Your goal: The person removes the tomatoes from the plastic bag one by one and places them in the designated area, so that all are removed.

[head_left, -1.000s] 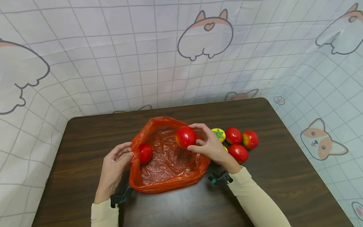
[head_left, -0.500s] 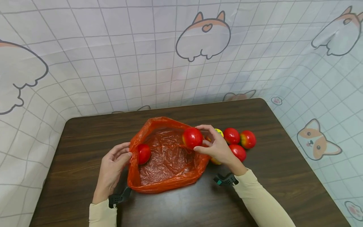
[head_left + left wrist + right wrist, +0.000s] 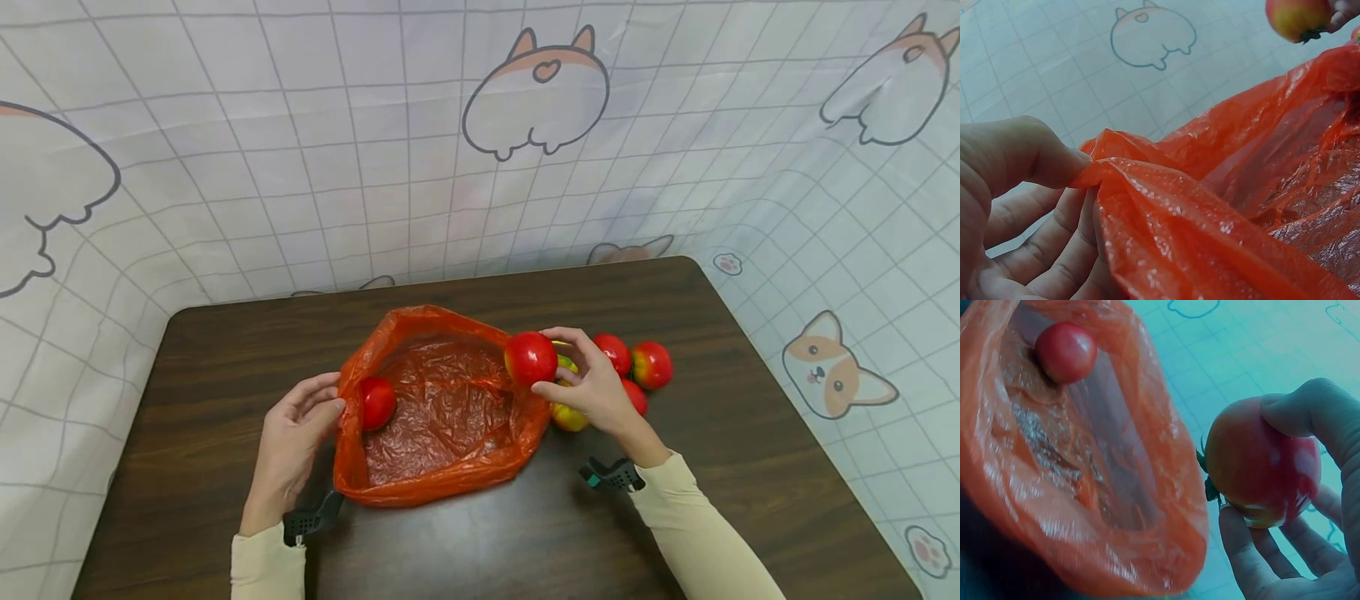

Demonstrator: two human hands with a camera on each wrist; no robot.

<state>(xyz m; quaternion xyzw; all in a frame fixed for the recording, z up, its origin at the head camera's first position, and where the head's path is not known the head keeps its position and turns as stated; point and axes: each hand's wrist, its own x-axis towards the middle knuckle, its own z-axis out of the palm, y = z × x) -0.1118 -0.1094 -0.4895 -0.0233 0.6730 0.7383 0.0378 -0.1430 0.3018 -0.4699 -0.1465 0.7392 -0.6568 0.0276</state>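
Note:
An orange-red plastic bag [image 3: 442, 487] lies on the table with its mouth spread upward. Its left rim is pinched between the thumb and fingers of my left hand [image 3: 288, 450], seen close up in the left wrist view. Inside the bag, against the left wall, sits one red tomato [image 3: 378, 403]. Another tomato [image 3: 1260, 462], red and yellow with a green calyx, is held by my right hand [image 3: 596, 392] over the bag's right rim. In the right wrist view thumb and fingers grip it from opposite sides, apart from the bag.
Several more tomatoes lie on the dark wooden table [image 3: 720, 467] right of the bag, partly hidden behind my right hand; one red tomato [image 3: 652, 365] is the farthest right. A white grid-patterned cloth [image 3: 420, 167] with cartoon dogs stands behind and beside the table.
My right hand has moved to the right with its tomato, from over the bag's opening to its right rim. The left hand keeps its hold on the bag.

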